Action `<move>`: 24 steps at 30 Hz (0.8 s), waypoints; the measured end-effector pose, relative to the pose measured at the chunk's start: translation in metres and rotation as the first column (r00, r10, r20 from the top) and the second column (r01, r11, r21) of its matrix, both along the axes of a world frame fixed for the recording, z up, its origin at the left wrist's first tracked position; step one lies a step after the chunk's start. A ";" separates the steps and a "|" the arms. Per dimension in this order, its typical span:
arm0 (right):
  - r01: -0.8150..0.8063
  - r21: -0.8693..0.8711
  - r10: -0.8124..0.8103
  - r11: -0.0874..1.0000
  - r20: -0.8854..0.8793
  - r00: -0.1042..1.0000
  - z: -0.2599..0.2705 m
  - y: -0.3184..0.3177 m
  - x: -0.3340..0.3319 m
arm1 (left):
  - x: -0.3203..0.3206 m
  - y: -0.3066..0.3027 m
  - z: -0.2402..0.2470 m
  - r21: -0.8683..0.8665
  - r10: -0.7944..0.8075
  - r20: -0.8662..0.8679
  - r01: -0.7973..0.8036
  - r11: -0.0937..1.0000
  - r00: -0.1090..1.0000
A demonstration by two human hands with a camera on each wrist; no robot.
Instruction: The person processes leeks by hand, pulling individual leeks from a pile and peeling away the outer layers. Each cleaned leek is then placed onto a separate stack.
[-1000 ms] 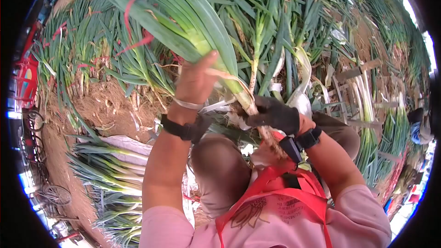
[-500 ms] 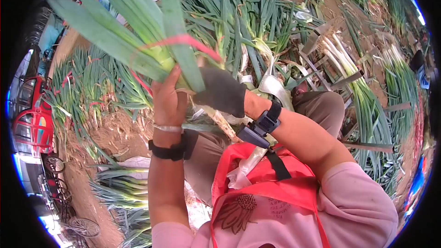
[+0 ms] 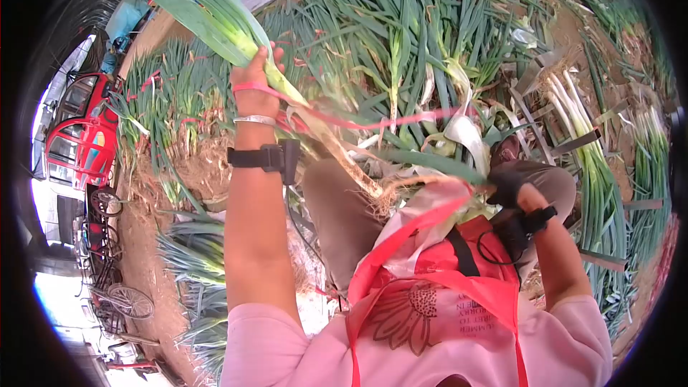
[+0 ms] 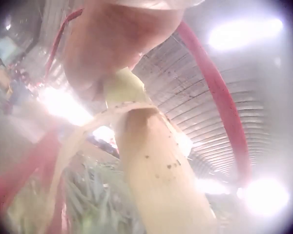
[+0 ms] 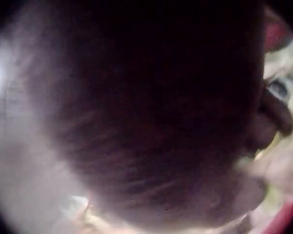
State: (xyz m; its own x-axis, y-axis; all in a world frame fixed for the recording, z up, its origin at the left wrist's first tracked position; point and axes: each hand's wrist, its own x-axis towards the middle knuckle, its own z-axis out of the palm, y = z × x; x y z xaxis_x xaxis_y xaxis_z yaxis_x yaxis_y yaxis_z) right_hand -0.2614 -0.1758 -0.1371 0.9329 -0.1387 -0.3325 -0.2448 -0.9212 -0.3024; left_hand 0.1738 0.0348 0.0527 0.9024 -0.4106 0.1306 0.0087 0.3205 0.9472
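My bare left hand (image 3: pixel 258 82) grips a leek (image 3: pixel 326 140) just below its green leaves. The leek slants down to the right, with stringy roots over my lap. Its pale stalk (image 4: pixel 161 175) fills the lower middle of the left wrist view. A red ribbon (image 3: pixel 387 122) lies over the left wrist and stretches rightward, blurred. My right hand (image 3: pixel 512 186), in a dark glove, is beside the right knee, at the end of a loose green leek leaf (image 3: pixel 437 163) that it holds. The right wrist view is mostly dark, with curled fingers (image 5: pixel 271 117) against pale scraps.
Rows of leeks (image 3: pixel 373 29) stand on the soil ahead. More leeks lie in a metal rack (image 3: pixel 588 140) on the right and in a pile (image 3: pixel 193 244) on the left. Red apron straps (image 3: pixel 362 279) cross my front. Bicycles (image 3: pixel 129 301) and a red vehicle (image 3: pixel 82 136) are far left.
The right hand has left the leek's upper stalk and swung down to the right with a leaf. The left hand has kept its grip and risen slightly. The ribbon now trails from the left wrist.
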 end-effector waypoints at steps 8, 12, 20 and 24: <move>-0.011 0.559 -0.453 0.829 0.683 0.573 0.182 0.047 0.150 | -0.057 -0.034 0.024 -0.010 -0.123 -0.028 0.123 0.992 0.992; -0.099 0.142 -0.090 0.985 0.908 0.409 0.197 0.084 0.209 | -0.084 -0.051 0.031 -0.029 -0.166 0.015 0.166 0.986 0.986; 0.129 0.087 -0.143 0.988 0.839 0.524 0.181 -0.003 0.120 | -0.061 -0.031 0.022 0.051 -0.117 0.164 0.110 0.993 0.979; 0.366 0.330 -0.493 0.870 0.610 0.621 0.208 -0.024 0.028 | -0.045 -0.045 0.005 0.115 -0.192 0.148 0.176 0.978 0.970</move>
